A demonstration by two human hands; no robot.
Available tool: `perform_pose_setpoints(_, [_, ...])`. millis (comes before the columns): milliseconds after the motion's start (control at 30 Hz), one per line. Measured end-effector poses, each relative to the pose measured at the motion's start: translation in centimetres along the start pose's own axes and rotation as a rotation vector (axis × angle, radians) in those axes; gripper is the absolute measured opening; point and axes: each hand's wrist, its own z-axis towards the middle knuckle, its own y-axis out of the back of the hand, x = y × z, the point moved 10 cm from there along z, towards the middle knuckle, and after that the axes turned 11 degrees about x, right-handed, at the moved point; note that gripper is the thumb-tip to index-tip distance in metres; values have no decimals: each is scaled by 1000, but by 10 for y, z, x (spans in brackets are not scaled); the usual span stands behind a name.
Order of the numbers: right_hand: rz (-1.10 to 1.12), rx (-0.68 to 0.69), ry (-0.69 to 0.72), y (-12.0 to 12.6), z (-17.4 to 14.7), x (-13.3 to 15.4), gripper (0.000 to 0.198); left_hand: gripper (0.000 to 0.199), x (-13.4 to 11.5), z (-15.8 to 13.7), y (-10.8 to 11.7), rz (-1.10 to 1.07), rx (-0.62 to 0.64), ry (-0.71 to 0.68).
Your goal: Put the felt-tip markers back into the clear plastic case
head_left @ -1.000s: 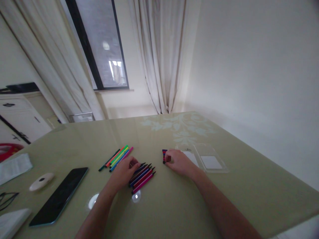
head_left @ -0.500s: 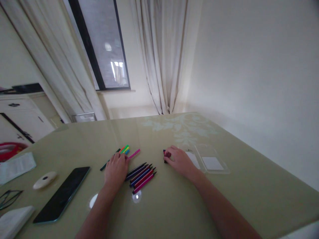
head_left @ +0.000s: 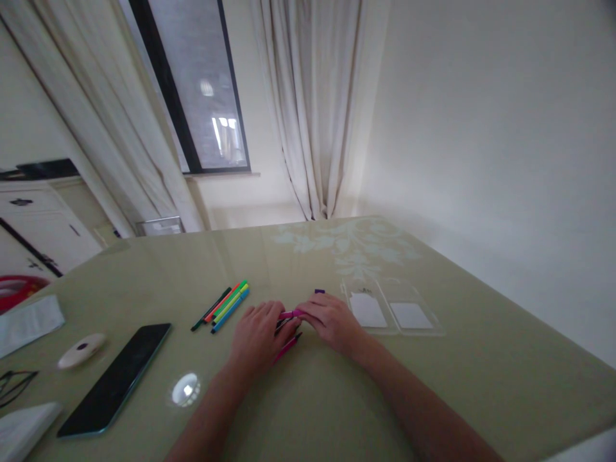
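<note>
Over a row of uncapped felt-tip pens, my left hand is closed around a pink felt-tip pen. The fingers of my right hand pinch that pen's right end, where a pink cap seems to sit. Most of the row lies hidden under my left hand; a magenta pen with a dark bare tip shows below its fingers. A dark purple cap is on the table just beyond my right hand. To the left, several coloured felt-tip pens lie side by side.
An opened clear plastic case with white cards lies right of my right hand. On the left are a black phone, a white oval object, a folded pale cloth or paper and glasses. A round reflection glints near my left forearm.
My left hand has moved right from the coloured pens, bringing the pink pen along. My right hand has shifted slightly left from the dark caps and now meets the pink pen's end.
</note>
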Motion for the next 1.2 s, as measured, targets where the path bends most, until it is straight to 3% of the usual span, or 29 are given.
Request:
perform_pose_setpoints(100, [15, -40, -2, 9, -2, -9, 20, 56, 24, -2, 3, 51, 72, 230])
perform_pose_setpoints(167, [57, -105, -78, 25, -7, -30, 22, 58, 46, -7, 10, 37, 64, 366])
perform_pose_setpoints(267, [100, -214, -247, 44, -20, -66, 19, 52, 73, -11, 15, 2, 25, 459])
perform_pose_setpoints(367, [88, -191, -339, 39, -22, -79, 18, 47, 88, -11, 9, 14, 17, 480])
perform_pose_setpoints(533, [-16, 3, -286, 2, -5, -51, 20, 31, 93, -7, -9, 26, 60, 442])
perform_pose_setpoints(667, [-78, 92, -292, -9, -2, -40, 11, 31, 93, -3, -13, -9, 63, 364])
perform_pose_setpoints(767, [-90, 101, -324, -7, -4, -43, 5, 29, 101, -5, -5, 21, -2, 392])
perform_pose_setpoints(867, [-91, 92, -337, -6, -6, -46, 8, 26, 115, -16, 8, 125, -87, 524])
perform_pose_setpoints(967, [-85, 94, -336, -9, -5, -47, 11, 27, 125, -23, 7, 158, -59, 599])
perform_pose_setpoints(1067, [-65, 99, -335, -10, -5, -47, 10, 26, 129, -24, 4, 150, -20, 596])
perform_pose_setpoints(1200, [-19, 37, -332, -3, -5, -44, 21, 22, 108, -13, 13, 77, -124, 453])
